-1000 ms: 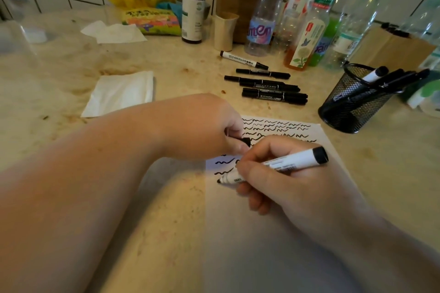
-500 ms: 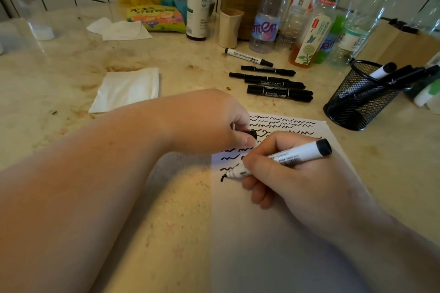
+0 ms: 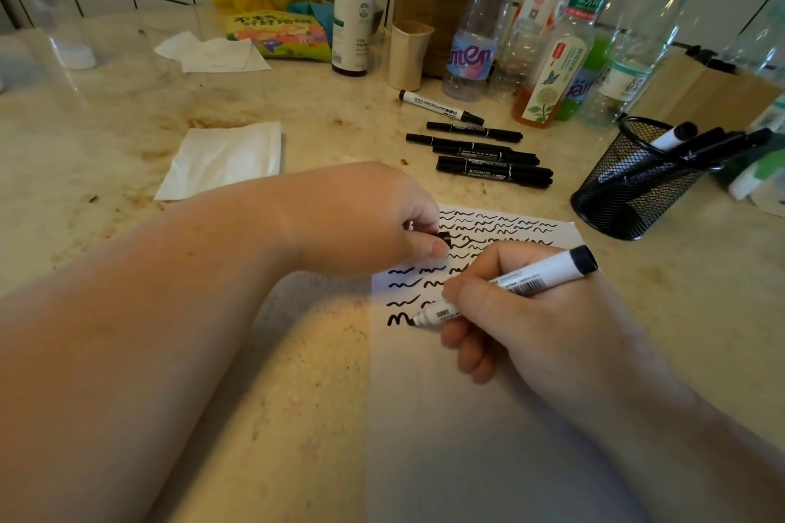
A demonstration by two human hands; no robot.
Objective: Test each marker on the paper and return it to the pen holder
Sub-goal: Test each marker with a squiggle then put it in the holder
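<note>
White marker (image 3: 505, 287) slanting tip-down to the left on paper (image 3: 446, 416), gripped in right hand (image 3: 522, 323) fingers, left hand (image 3: 374, 221) pinching probably its black cap (image 3: 444, 239)

Left hand (image 3: 374, 221): bare, and we see no ring or glove on it.
Right hand (image 3: 522, 310): bare too, its short plain fingernails showing (no polish that we can make out).
Forearms: both uncovered as far as the picture's edge; we find no sleeve, watch or band.
Build: broad, rounded wrists, thick fingers.
</note>
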